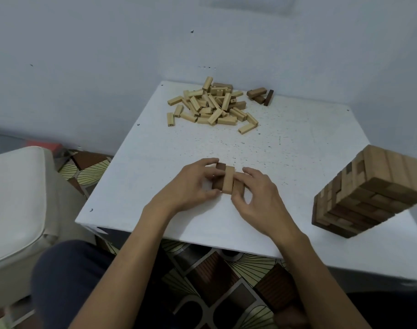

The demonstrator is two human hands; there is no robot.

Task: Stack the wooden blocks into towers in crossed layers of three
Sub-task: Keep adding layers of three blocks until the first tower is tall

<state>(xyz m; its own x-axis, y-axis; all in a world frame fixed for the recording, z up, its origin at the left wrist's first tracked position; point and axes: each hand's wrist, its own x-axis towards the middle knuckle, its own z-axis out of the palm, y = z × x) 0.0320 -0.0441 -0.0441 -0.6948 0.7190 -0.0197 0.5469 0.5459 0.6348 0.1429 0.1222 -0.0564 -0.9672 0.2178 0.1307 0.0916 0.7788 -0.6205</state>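
Both forearms reach forward; left hand [191, 184] and right hand [259, 198] curl inward, seemingly pinching three blocks [227, 180] between them.

A home room: patterned floor covering [212, 276], cushioned white seat [15, 198], small white table [297, 148].

Dim, cool, even light, faint soft shadows on table [297, 143], fisheye bending toward edges, tower [369, 191] at 3 o'clock smeared and tilted
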